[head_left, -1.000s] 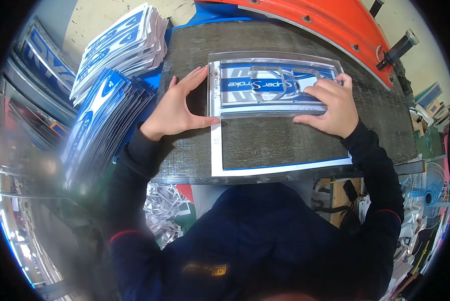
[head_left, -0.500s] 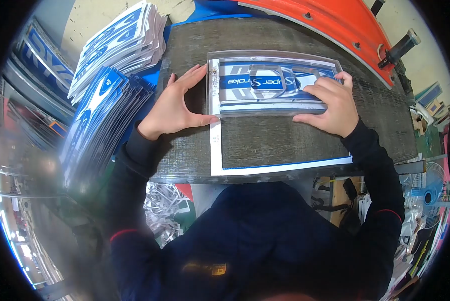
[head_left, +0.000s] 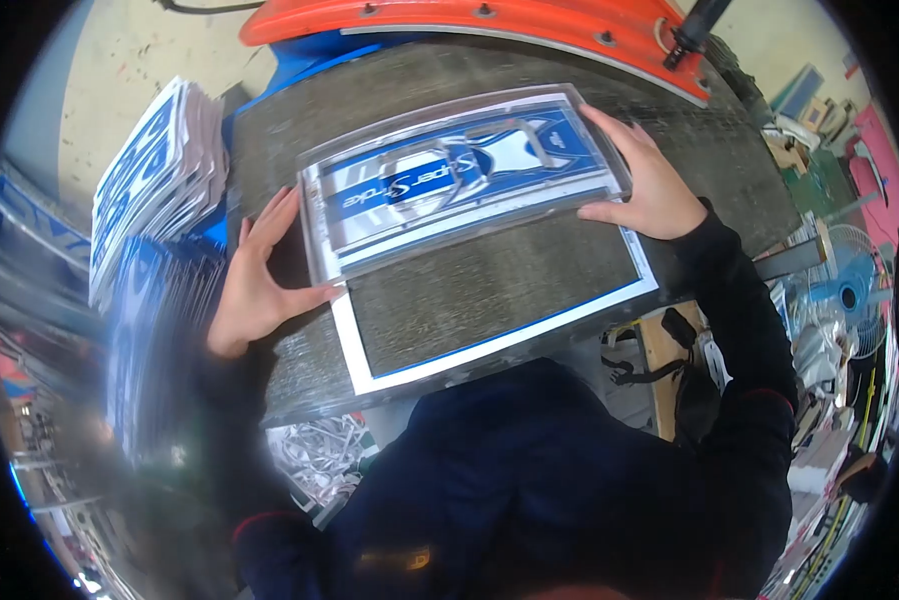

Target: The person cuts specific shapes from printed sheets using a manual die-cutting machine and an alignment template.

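A clear rectangular cutting die (head_left: 474, 212) lies on a printed blue-and-white sheet (head_left: 529, 152), with "SuperStroke" lettering showing through it. My left hand (head_left: 252, 270) grips the die's left end, thumb at the near corner and fingers along the side. At the opposite end, my right hand (head_left: 649, 185) holds the right edge between thumb and fingers. Nearer my body, a white paper border (head_left: 509, 335) with a rectangular opening extends out from under the die.
Stacks of blue-and-white printed sheets (head_left: 154, 190) stand left of the dark worktop (head_left: 449, 295). An orange machine beam (head_left: 419, 18) with a black handle (head_left: 697, 35) spans the far side. Paper scraps (head_left: 319, 450) lie below the near edge, and a blue fan (head_left: 849, 290) stands at right.
My right hand has shifted from the die's top and near side to its right edge. My left hand stays at the left end. The head view has turned, so the worktop appears tilted.
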`<act>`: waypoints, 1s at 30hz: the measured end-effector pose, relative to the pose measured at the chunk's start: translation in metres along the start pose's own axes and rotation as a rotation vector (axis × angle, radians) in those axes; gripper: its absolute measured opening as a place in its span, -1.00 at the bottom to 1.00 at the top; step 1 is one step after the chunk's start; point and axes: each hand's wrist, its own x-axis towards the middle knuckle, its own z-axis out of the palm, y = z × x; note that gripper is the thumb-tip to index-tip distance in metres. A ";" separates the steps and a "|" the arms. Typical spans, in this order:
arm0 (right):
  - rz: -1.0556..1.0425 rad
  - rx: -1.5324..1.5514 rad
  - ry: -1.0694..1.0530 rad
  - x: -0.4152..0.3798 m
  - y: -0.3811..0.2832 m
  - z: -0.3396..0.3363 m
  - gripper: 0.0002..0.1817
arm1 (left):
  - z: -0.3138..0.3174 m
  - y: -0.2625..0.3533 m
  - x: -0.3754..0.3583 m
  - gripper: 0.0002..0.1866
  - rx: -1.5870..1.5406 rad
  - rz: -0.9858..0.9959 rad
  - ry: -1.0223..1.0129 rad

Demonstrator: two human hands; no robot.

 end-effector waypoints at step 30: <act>-0.059 -0.022 0.052 0.000 0.018 0.017 0.12 | 0.000 0.002 0.002 0.23 -0.124 -0.042 0.015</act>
